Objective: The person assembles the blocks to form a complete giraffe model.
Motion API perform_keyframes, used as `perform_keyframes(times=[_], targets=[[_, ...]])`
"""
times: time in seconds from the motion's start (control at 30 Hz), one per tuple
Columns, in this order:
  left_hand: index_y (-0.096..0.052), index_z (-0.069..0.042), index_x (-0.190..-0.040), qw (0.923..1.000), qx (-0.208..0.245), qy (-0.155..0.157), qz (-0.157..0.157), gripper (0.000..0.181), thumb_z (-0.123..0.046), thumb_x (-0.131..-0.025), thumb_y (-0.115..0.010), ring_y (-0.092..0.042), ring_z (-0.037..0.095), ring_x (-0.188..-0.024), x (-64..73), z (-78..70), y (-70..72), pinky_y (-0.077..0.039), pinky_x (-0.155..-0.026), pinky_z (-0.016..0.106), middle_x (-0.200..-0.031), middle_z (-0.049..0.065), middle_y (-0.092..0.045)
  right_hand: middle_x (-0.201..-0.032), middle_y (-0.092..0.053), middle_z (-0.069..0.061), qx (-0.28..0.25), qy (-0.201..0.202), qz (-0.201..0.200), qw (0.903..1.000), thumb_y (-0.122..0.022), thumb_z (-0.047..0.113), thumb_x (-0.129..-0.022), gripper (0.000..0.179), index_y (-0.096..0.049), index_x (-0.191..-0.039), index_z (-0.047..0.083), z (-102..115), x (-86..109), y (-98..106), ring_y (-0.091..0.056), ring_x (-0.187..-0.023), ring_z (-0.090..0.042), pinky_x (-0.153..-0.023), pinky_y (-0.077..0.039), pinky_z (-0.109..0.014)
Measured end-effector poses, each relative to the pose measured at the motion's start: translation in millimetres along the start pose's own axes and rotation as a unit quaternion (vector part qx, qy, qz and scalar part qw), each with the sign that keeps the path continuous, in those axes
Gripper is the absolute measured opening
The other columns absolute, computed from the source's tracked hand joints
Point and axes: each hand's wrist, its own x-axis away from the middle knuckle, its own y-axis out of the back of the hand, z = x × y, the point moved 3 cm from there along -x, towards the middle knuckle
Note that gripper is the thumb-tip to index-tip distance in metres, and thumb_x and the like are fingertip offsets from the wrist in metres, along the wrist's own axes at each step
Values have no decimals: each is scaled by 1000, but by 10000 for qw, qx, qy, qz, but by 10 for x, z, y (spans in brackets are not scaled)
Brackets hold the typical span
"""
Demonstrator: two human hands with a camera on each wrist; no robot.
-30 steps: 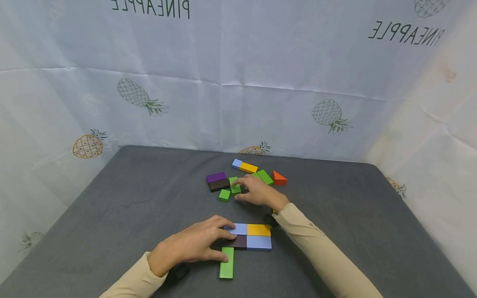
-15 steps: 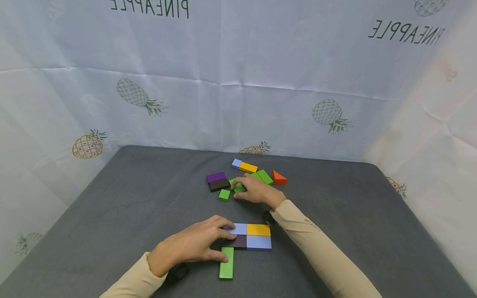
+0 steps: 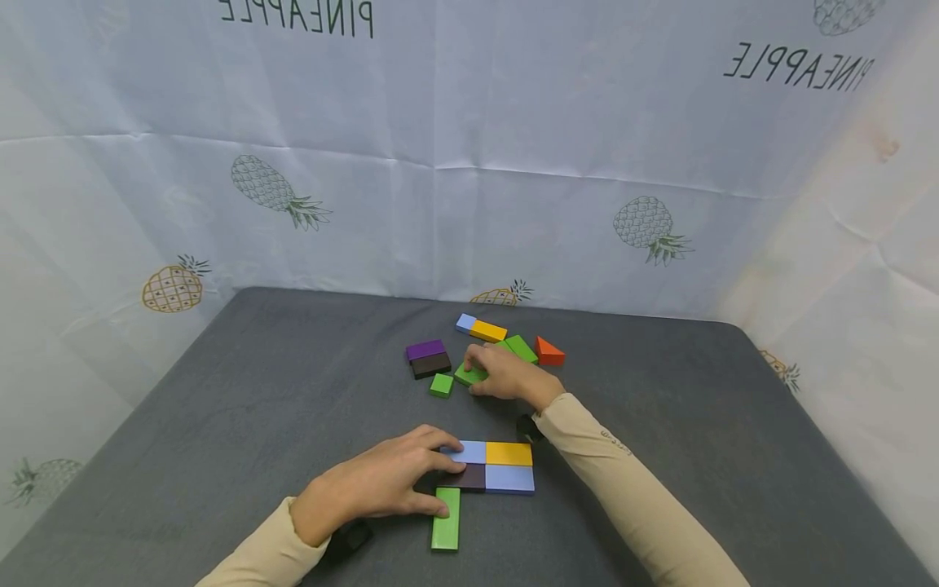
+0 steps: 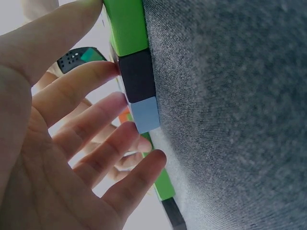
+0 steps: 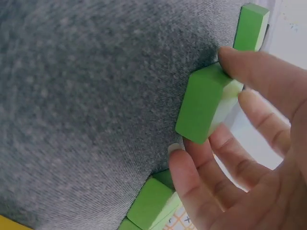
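Observation:
In the head view my left hand (image 3: 389, 477) rests at the left side of a small flat layout of blocks. Its fingers touch a light blue block (image 3: 473, 451) and a dark brown block (image 3: 473, 479), while the thumb lies on a long green block (image 3: 445, 531). A yellow block (image 3: 509, 453) and another light blue block (image 3: 509, 479) complete the rectangle's right half. Farther back, my right hand (image 3: 509, 377) pinches a green block (image 5: 201, 105) between thumb and fingers, low against the cloth; the hand partly hides it in the head view.
Around the right hand lie a small green block (image 3: 442, 385), a purple block (image 3: 425, 350), a dark block (image 3: 431, 365), more green blocks (image 3: 522, 349), an orange triangle (image 3: 549, 351), and a yellow block (image 3: 488, 330). A pineapple-print curtain (image 3: 469, 228) borders the grey table (image 3: 257, 391).
My right hand has taken hold of the green block, turned it to a slant and shifted it slightly right, away from the dark block. The left hand has stayed put.

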Motion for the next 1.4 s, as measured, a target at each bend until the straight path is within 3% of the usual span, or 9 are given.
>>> perform_keyframes(times=[0.1, 0.2, 0.3, 0.67, 0.9, 1.17, 1.4], targets=[[-68, -21, -128, 10000, 5, -7, -5, 48, -39, -85, -77, -48, 13, -128, 1, 1, -1, -48, -103, 33, -140, -5, -55, -127, -61, -12, 36, 56, -73, 10000, -72, 15, -91, 37, -61, -126, 11, 7, 20, -4, -59, -112, -26, -99, -49, -43], [-68, -21, -128, 10000, 29, -9, -12, 48, -39, -85, -77, -48, 13, -128, 1, 1, -3, -48, -104, 34, -140, -5, -55, -135, -60, -13, 109, 91, -64, 9999, -70, 14, -93, 42, -61, -133, 14, 8, 43, -1, -57, -120, -28, -102, -47, -45], [-68, -21, -128, 10000, 42, -8, -16, 48, -39, -85, -77, -48, 13, -128, 3, 2, -4, -48, -104, 33, -139, -5, -55, -135, -61, -12, 127, 141, -109, 9998, -69, 13, -93, 40, -62, -133, 14, 2, 66, 11, -58, -119, -27, -102, -47, -45], [-69, -20, -127, 10000, 44, -25, -51, 47, -39, -85, -78, -48, 13, -128, 5, -2, 1, -49, -102, 33, -139, -5, -55, -119, -66, -8, 144, 256, -512, 9983, -73, 17, -89, 38, -65, -126, 14, 23, 181, 85, -58, -94, -18, -85, -51, -37], [-69, -20, -127, 9999, 93, -21, -53, 47, -38, -85, -78, -48, 13, -129, 2, 2, 2, -49, -102, 33, -139, -4, -55, -117, -67, -6, 91, 185, -660, 9976, -75, 18, -87, 39, -65, -125, 13, 67, 288, 119, -61, -97, -19, -88, -53, -37], [-69, -20, -127, 10000, 71, -27, -45, 47, -38, -85, -77, -48, 13, -128, 7, 2, 5, -49, -103, 33, -139, -4, -55, -108, -66, -6, 65, 206, -778, 9967, -77, 17, -86, 38, -65, -122, 14, 104, 432, 130, -58, -93, -19, -82, -51, -35], [-69, -20, -128, 10000, 54, -8, -8, 48, -39, -85, -77, -48, 13, -128, 1, 5, 3, -49, -103, 33, -139, -4, -55, -113, -67, -5, -73, 176, -898, 9958, -77, 19, -86, 39, -65, -122, 14, 124, 552, 114, -62, -102, -20, -85, -53, -35]])
